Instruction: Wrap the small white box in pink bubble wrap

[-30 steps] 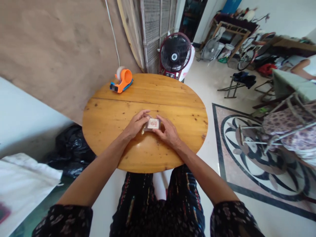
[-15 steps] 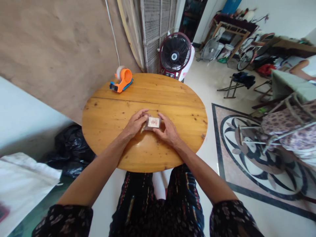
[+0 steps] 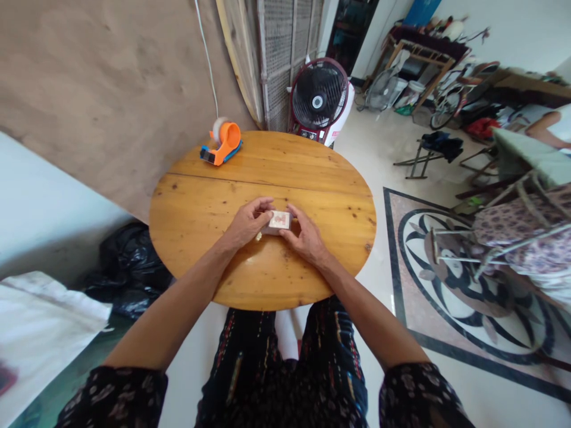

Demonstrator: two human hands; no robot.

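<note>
A small box [image 3: 280, 220] with a pale top and reddish print lies near the middle of the round wooden table [image 3: 285, 279], between my two hands. My left hand [image 3: 248, 223] grips its left end, the thumb reaching onto the top edge and the fingers curled behind. Around the right end, my right hand [image 3: 306, 233] closes with thumb in front and fingers behind. Below my left hand shows a small yellowish bit [image 3: 259, 236], too small to name. Part of the box's left side is hidden by my left hand.
An orange tape dispenser [image 3: 228, 142] stands at the table's far left edge. Beyond the table is a fan [image 3: 319, 98]. A black plastic bag [image 3: 129, 267] sits on the floor at left. At far right, another person's arm [image 3: 544, 129] rests by a covered table.
My left thumb and fingers have shifted slightly right over the box's left end. The box stays almost in place, and the whole view has moved a little.
</note>
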